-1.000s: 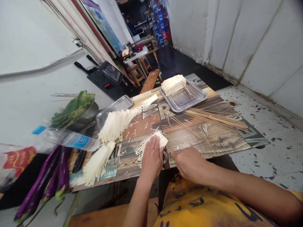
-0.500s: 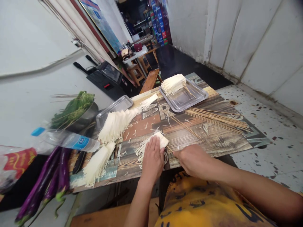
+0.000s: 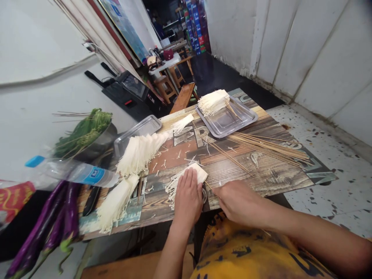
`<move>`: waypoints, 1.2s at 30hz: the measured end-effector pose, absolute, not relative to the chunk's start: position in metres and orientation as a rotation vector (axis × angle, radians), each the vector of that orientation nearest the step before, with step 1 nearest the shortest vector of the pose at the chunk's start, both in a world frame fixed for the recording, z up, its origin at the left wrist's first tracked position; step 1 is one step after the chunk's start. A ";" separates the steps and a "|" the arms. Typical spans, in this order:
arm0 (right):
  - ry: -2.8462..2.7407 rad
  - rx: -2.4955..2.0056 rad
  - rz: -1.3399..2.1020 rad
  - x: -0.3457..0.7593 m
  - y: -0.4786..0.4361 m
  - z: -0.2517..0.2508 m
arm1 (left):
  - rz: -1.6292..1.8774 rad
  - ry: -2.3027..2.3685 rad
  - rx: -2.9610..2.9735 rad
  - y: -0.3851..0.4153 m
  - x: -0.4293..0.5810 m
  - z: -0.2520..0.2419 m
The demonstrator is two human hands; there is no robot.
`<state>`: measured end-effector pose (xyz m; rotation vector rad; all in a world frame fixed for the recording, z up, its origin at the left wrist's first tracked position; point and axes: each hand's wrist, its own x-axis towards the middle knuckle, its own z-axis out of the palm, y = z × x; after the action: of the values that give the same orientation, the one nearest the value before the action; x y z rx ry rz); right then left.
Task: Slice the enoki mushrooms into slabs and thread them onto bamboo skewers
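Note:
My left hand (image 3: 188, 193) lies flat, fingers stretched out, on a bunch of enoki mushrooms (image 3: 200, 173) at the table's near edge. To its right, my right hand (image 3: 238, 201) is closed around a thin bamboo skewer (image 3: 208, 186), whose visible end reaches the cut side of that bunch. Whether the tip is inside the mushrooms is hidden. Left of my hands lie another enoki bunch (image 3: 117, 201) and an overlapping row of enoki (image 3: 139, 153). A small enoki piece (image 3: 183, 124) on a skewer rests farther back.
A metal tray (image 3: 232, 123) holds stacked enoki skewers (image 3: 213, 102). Loose bamboo skewers (image 3: 270, 149) fan out beside it. On the left are a clear tray (image 3: 145, 127), a bowl of greens (image 3: 101, 141), a water bottle (image 3: 78, 173), a knife (image 3: 92, 201) and eggplants (image 3: 40, 228).
The view has shifted slightly, so the left-side things sit a little farther left. Both hands keep nearly the same places, the left on the enoki, the right on the skewer.

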<state>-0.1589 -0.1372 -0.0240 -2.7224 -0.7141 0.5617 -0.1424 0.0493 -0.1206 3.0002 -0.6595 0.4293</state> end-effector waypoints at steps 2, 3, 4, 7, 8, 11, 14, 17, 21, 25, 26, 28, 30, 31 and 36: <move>-0.694 -2.713 0.547 -0.160 -0.135 -0.029 | 0.431 -0.654 2.992 0.049 -0.142 -0.121; -0.688 -2.704 0.532 -0.160 -0.134 -0.032 | 0.433 -0.652 2.989 0.050 -0.143 -0.121; -0.687 -2.693 0.511 -0.161 -0.134 -0.034 | 0.435 -0.651 2.986 0.050 -0.143 -0.121; -0.692 -2.680 0.470 -0.163 -0.132 -0.039 | 0.442 -0.660 2.985 0.050 -0.143 -0.120; -0.695 -2.685 0.470 -0.164 -0.132 -0.040 | 0.444 -0.664 2.986 0.050 -0.143 -0.120; -0.693 -2.707 0.484 -0.166 -0.130 -0.043 | 0.444 -0.672 2.989 0.050 -0.143 -0.120; -0.690 -2.724 0.454 -0.167 -0.128 -0.048 | 0.441 -0.664 2.986 0.049 -0.142 -0.121; -0.712 -2.739 0.447 -0.168 -0.126 -0.053 | 0.425 -0.646 2.981 0.050 -0.142 -0.120; -0.710 -2.775 0.434 -0.169 -0.121 -0.058 | 0.404 -0.646 2.983 0.050 -0.142 -0.120; -0.694 -2.788 0.406 -0.167 -0.118 -0.060 | 0.389 -0.631 2.978 0.049 -0.143 -0.120; -0.696 -2.788 0.397 -0.167 -0.118 -0.061 | 0.388 -0.626 2.972 0.049 -0.143 -0.120; -0.700 -2.791 0.376 -0.167 -0.119 -0.062 | 0.400 -0.619 2.955 0.048 -0.144 -0.119; -0.702 -2.800 0.364 -0.167 -0.121 -0.063 | 0.428 -0.607 2.942 0.048 -0.146 -0.117; -0.704 -2.806 0.363 -0.168 -0.122 -0.064 | 0.444 -0.601 2.944 0.048 -0.146 -0.115; -0.717 -2.816 0.331 -0.170 -0.124 -0.066 | 0.459 -0.595 3.034 0.051 -0.140 -0.106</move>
<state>-0.1695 -0.1242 -0.0663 -2.8162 -0.7170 0.3311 -0.1404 0.0514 -0.1055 3.0343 -0.5945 0.4592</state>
